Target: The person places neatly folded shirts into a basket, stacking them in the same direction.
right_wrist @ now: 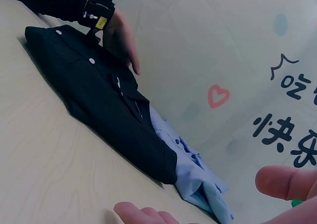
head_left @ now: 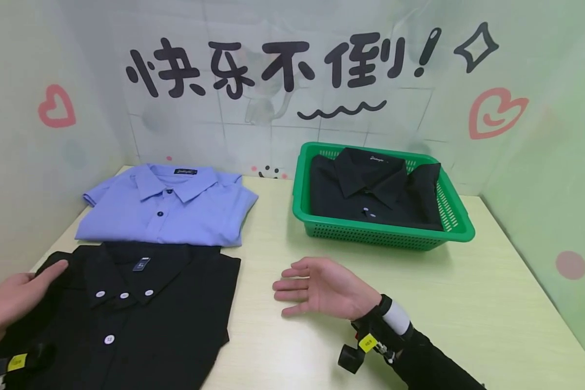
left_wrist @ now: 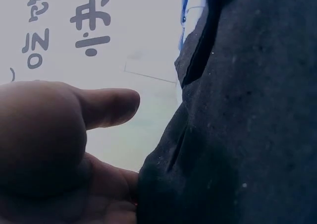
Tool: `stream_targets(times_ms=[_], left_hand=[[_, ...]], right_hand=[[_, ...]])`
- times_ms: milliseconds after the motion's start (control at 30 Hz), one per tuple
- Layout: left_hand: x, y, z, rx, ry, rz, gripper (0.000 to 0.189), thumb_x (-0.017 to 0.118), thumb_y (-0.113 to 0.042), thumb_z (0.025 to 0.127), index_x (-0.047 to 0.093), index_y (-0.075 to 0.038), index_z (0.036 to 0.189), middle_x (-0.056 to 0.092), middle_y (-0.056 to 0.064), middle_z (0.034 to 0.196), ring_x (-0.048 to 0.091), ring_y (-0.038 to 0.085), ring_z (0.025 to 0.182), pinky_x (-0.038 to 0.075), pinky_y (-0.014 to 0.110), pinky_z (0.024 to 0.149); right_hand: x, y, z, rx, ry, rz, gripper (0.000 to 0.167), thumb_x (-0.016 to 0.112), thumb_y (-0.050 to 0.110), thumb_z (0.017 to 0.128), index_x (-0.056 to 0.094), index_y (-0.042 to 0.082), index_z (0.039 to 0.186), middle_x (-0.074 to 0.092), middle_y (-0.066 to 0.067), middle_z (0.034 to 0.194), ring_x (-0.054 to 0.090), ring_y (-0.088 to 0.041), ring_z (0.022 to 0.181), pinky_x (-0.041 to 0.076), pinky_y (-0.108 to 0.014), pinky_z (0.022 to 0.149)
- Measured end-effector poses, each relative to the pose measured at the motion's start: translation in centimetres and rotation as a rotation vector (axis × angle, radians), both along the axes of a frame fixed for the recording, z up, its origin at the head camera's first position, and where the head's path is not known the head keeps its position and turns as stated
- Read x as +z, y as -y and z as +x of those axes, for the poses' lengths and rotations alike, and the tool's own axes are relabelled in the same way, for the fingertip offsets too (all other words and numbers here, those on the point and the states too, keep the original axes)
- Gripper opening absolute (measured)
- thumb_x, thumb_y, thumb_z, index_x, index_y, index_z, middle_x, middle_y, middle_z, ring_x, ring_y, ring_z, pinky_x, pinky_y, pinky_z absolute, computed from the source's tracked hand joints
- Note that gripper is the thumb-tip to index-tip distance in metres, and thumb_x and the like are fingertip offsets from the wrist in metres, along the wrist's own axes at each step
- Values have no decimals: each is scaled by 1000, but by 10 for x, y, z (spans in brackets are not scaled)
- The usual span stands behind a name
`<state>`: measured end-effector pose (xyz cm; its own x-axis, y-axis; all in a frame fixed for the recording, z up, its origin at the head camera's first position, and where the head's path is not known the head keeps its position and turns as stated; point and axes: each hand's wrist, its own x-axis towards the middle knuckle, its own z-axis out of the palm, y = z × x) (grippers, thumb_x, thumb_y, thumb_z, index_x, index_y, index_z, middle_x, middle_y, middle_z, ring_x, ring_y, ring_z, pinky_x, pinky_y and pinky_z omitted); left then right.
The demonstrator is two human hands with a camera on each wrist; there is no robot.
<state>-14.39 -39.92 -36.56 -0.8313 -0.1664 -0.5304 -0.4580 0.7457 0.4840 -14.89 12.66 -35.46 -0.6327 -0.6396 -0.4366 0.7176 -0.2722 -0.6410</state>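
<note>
The pale wood-grain table (head_left: 268, 357) bears a black button-front cloth shirt (head_left: 166, 319) at near left, a light-blue collared cloth shirt (head_left: 195, 219) just beyond it, and, far right, a green perforated plastic basket (head_left: 370, 236) holding a folded black collared shirt (head_left: 390, 203). A pale wall (head_left: 297, 142) with black lettering stands behind. The left hand (head_left: 21, 298) is at the near shirt's left edge, thumb straight and spread wide from the fingers; the right hand (head_left: 326, 287) is wide, fingers extended, over the table. Cloth hides the left fingertips in the left wrist view; the frame cuts off the near shirt's lower end.
</note>
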Motion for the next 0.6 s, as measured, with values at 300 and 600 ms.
stream_targets(times_ms=[300,600], left_hand=[[18,-29,2,-86,15,167,95,21,-64,100,37,25,128,57,29,111,59,39,100,49,50,84],[23,-44,7,-99,-31,121,86,24,-61,102,52,19,116,63,12,98,61,24,88,51,41,76]], right_hand=[[0,3,6,-1,-7,13,28,49,19,100,48,-2,118,39,-31,143,40,-42,132,37,-57,105],[2,9,17,65,-45,26,18,50,19,99,60,5,105,53,-23,131,50,-36,123,38,-52,105]])
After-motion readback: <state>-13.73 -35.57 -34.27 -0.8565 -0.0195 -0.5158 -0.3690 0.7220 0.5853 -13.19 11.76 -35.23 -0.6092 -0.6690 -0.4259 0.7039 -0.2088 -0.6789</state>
